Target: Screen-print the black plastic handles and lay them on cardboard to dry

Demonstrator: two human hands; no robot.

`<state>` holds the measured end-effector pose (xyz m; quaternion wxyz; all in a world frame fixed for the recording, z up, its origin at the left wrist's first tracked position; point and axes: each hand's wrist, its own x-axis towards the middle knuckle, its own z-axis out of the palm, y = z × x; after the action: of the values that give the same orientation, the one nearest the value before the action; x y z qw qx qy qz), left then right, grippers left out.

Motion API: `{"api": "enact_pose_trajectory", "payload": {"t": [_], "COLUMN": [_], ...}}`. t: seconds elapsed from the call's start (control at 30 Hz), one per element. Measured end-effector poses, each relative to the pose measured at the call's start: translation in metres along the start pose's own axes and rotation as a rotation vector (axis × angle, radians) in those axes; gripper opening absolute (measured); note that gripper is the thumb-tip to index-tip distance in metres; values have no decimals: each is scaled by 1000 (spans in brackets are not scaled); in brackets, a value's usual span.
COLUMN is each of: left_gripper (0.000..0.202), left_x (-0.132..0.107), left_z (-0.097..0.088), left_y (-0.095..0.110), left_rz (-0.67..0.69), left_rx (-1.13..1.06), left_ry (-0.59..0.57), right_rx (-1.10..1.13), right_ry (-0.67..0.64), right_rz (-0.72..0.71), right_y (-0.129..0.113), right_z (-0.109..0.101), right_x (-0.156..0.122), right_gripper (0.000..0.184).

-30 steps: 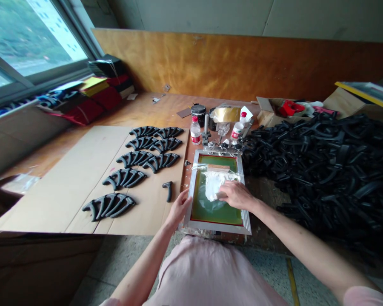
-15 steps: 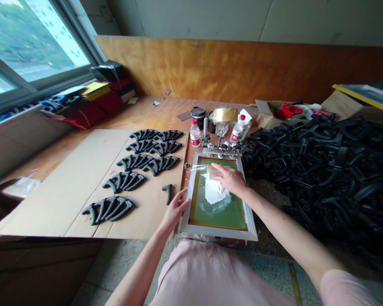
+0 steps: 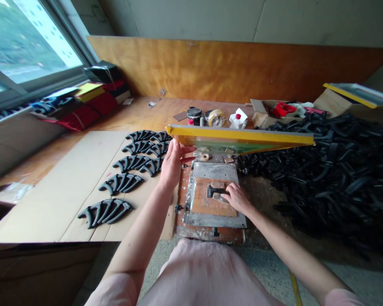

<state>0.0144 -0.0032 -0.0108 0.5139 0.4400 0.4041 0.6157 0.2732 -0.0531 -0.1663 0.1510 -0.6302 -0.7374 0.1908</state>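
My left hand (image 3: 172, 162) holds up the near left corner of a screen-printing frame (image 3: 242, 136), its thumb at the yellow-taped edge and its fingers beneath. The frame is tilted up, so its edge faces me and little of the green mesh shows. Below it, a wooden board (image 3: 200, 203) lies on a grey metal base plate (image 3: 212, 170). A black curved plastic handle (image 3: 214, 191) rests on that board among small blocks. My right hand (image 3: 238, 197) is closed on the handle's right end, fingertips pinching it.
Rows of similar black handles (image 3: 121, 183) lie fanned on a cardboard sheet (image 3: 67, 178) to the left. A large heap of black parts (image 3: 332, 170) fills the right side. Behind the frame stand a dark jar (image 3: 194, 114), a tape roll (image 3: 217, 118) and an open carton (image 3: 258, 114).
The screen frame, lying flat before, has swung up, with my left hand lifting its edge. My right hand has moved from above the mesh down to the black handle underneath.
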Motion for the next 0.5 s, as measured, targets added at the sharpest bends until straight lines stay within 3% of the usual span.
{"api": "enact_pose_trajectory", "payload": {"t": [0.07,0.1,0.13,0.2,0.27,0.33,0.4,0.43,0.5], "left_gripper": [50,51,53,59,58,53,48,47,48], "left_x": [-19,-35,-56,-100,-136,-153,-149,-141,-119], "left_z": [4,5,6,8,6,-3,-28,-46,-91], "left_y": [-14,-25,-39,-68,-95,-113,-124,-128,-134], "left_rz": [-4,-72,-177,-539,-725,-772,-742,-724,-671], "left_rx": [28,54,79,115,38,-27,12,84,319], "left_ry": [89,95,77,-105,-129,-20,89,124,162], "right_rx": [-224,-244,-237,-194,-155,-114,-104,-133,-282], "right_ry": [-38,-39,-22,51,101,79,51,59,106], "right_rz": [27,69,108,112,-51,-299,-410,-371,-132], "right_y": [-14,-22,-31,-53,-77,-88,-74,-56,-2], "right_z": [10,12,12,15,20,24,17,8,-19], "right_x": [-3,-5,-8,-20,-34,-45,-51,-52,-55], "right_gripper": [16,17,19,20,18,14,10,8,6]}}
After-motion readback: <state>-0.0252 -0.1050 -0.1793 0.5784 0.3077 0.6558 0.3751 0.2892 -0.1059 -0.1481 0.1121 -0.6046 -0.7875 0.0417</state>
